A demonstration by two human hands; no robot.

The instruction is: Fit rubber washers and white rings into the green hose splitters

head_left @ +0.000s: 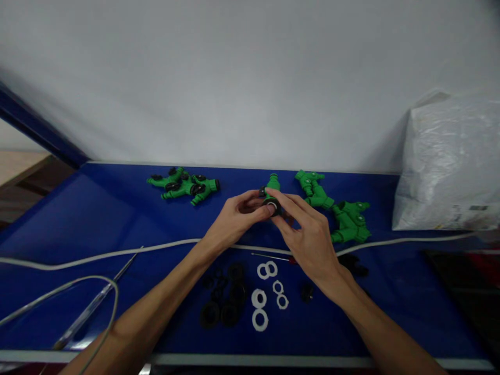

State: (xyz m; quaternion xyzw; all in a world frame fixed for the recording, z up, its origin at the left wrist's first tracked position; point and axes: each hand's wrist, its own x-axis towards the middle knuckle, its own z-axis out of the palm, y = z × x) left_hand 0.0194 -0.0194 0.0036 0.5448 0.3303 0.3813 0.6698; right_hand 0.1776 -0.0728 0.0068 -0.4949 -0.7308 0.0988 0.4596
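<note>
Both hands hold one green hose connector (274,182) above the blue table, its round black end turned toward me. My left hand (244,211) is closed on it from the left, with the thumb against the black end. From the right, my right hand (304,224) grips the same connector, fingers over its top. Parts of the connector are hidden behind the fingers. Below the hands lie several white rings (259,298) and several black rings (230,313). A thin screwdriver (273,257) rests partly behind my right hand.
Green connectors with black levers (183,186) lie at the back left, more green connectors (351,221) at the right. A white cable (97,257) crosses the blue table (128,208). A plastic-wrapped package (449,166) stands at the right. A long pointed tool (94,304) lies front left.
</note>
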